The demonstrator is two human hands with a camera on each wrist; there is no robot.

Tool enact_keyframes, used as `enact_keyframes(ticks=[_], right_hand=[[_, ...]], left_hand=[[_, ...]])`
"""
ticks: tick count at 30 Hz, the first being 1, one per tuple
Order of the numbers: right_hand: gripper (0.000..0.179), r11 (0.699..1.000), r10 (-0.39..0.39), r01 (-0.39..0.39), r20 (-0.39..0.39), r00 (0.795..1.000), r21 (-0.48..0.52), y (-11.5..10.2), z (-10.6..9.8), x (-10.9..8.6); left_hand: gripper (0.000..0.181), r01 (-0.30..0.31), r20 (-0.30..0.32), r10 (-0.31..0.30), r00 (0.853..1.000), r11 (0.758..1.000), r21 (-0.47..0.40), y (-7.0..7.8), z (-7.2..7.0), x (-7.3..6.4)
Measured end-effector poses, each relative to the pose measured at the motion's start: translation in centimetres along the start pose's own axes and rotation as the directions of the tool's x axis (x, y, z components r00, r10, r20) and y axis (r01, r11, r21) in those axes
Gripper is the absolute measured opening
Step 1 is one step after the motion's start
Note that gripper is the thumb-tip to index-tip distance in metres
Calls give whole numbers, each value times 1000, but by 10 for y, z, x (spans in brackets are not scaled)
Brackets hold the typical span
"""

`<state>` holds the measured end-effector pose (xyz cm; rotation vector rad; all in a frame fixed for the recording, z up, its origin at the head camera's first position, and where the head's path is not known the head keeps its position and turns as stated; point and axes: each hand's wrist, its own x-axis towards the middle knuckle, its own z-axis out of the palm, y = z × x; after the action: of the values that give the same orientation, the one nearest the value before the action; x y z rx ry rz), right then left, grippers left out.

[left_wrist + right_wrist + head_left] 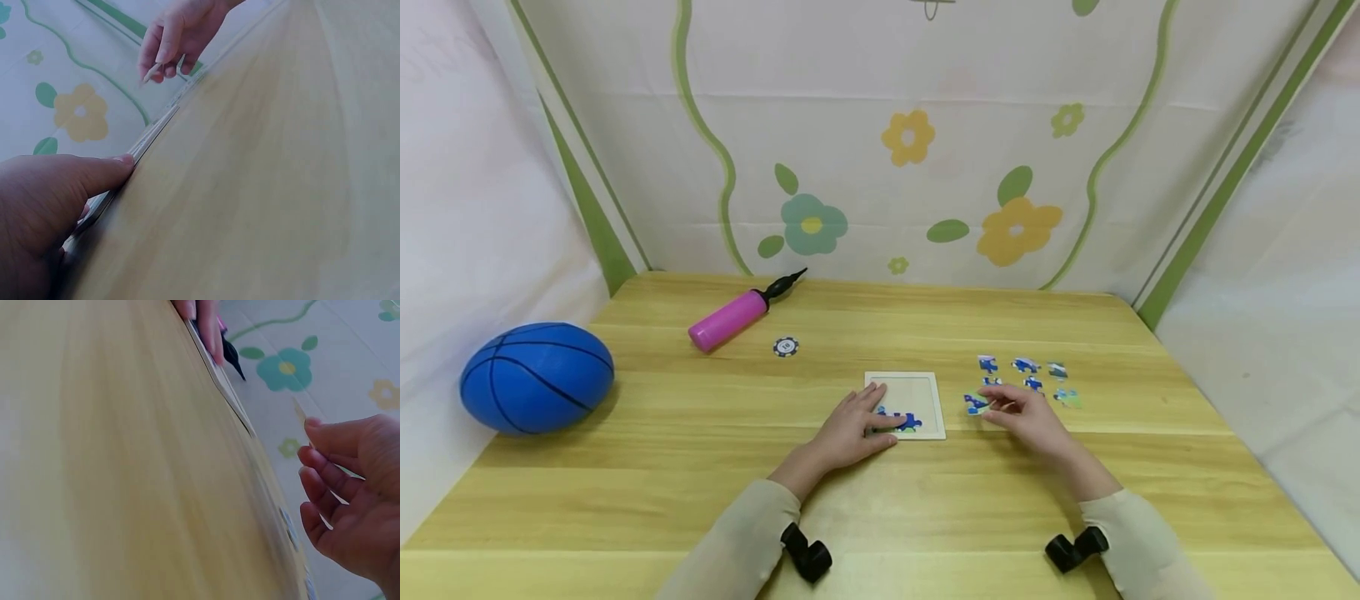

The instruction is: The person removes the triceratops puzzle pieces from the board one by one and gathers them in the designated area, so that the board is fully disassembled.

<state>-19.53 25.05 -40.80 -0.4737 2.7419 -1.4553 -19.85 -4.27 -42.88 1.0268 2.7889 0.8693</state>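
A white square puzzle tray (937, 408) lies on the table, with blue and green jigsaw pieces (913, 423) joined along its near edge. My left hand (852, 428) rests over the tray's left side, fingers stretched across it and partly covering those pieces. In the left wrist view its thumb lies along the tray's edge. Right of the tray, my right hand (1022, 417) pinches one blue and green jigsaw piece (974, 405) between thumb and fingertips. The right wrist view shows this piece edge-on, raised above the table.
Several loose jigsaw pieces (1026, 366) lie beyond and beside the right hand. Further left are a poker chip (786, 347), a pink hand pump (728, 320) with a black nozzle, and a blue ball (537, 378). A flowered curtain (865, 183) hangs behind the table.
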Motion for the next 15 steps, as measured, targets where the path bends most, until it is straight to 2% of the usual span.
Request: enact_keyframes(ticks=[7, 15], right_hand=[[33, 997, 7, -13, -84, 996, -71, 14, -35, -19], [34, 991, 2, -29, -207, 978, -128, 33, -67, -45]], left_hand=[[32, -9, -6, 9, 1000, 1000, 1, 0, 0, 0], [33, 4, 6, -4, 1000, 1000, 1, -1, 0, 0]])
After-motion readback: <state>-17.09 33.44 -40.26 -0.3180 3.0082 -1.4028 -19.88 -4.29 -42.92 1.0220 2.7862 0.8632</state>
